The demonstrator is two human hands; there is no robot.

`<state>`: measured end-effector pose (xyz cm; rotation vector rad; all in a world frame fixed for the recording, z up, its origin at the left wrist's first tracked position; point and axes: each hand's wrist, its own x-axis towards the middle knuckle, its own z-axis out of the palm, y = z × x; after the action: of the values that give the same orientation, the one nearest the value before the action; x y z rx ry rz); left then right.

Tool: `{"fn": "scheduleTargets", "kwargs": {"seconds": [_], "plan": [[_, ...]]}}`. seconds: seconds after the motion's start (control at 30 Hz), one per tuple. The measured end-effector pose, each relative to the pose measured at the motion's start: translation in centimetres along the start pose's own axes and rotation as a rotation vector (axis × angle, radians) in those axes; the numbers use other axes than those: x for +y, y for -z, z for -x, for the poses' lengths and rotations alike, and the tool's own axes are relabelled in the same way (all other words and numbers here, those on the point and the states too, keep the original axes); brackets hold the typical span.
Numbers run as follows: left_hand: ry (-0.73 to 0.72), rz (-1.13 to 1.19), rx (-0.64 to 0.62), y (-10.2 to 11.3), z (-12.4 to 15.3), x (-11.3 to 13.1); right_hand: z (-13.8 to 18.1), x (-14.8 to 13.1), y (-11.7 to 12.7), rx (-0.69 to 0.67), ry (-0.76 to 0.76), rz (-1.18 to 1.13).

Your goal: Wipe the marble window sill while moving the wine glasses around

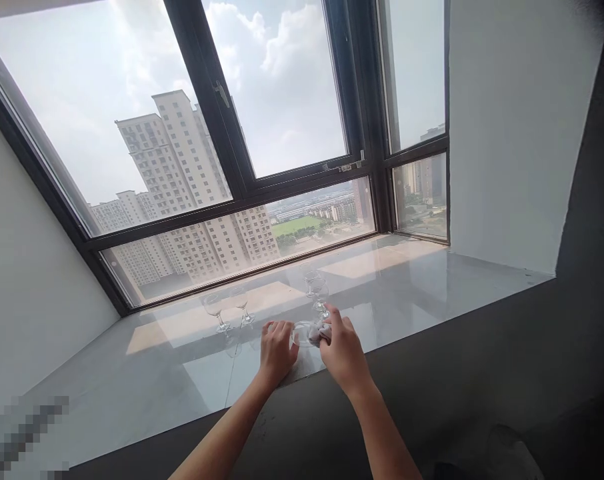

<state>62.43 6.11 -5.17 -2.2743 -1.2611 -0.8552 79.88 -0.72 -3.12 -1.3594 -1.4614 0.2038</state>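
Observation:
Between my two hands, a clear wine glass (301, 333) lies on its side, held over the near part of the window sill. My left hand (276, 347) is closed around its left end, fingers curled; its stem and foot are hard to make out there. A crumpled whitish cloth (319, 332) is bunched at the glass's right end, and my right hand (343, 347) grips it with the index finger stretched forward. Just beyond my right hand stand a clear goblet (319, 290) and another goblet (311, 277) behind it.
Left of my hands, a stemmed glass (215, 307) and a second stemmed glass (241, 300) stand upright on the glossy grey sill (162, 373). A dark-framed window (302, 190) rises behind. The sill's front edge runs just under my hands.

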Motion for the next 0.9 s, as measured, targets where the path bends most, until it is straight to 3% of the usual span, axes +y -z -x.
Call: {"fn": "scheduleTargets", "kwargs": {"seconds": [0.17, 0.27, 0.5, 0.63, 0.9], "plan": [[0.030, 0.004, 0.002, -0.3, 0.0, -0.2, 0.3, 0.1, -0.6, -0.047, -0.044, -0.303], [0.030, -0.005, -0.015, -0.3, 0.0, -0.2, 0.5, 0.0, -0.8, -0.046, -0.080, -0.358], [-0.002, 0.006, -0.016, 0.0, 0.0, -0.1, 0.5, -0.5, -1.7, 0.132, -0.050, -0.226], [0.003, 0.010, -0.020, 0.0, 0.0, -0.1, 0.2, -0.1, -1.9, 0.277, -0.143, -0.241], [0.027, 0.012, -0.022, -0.3, 0.1, -0.1, 0.5, 1.5, -2.4, 0.027, -0.247, -0.201]]}}
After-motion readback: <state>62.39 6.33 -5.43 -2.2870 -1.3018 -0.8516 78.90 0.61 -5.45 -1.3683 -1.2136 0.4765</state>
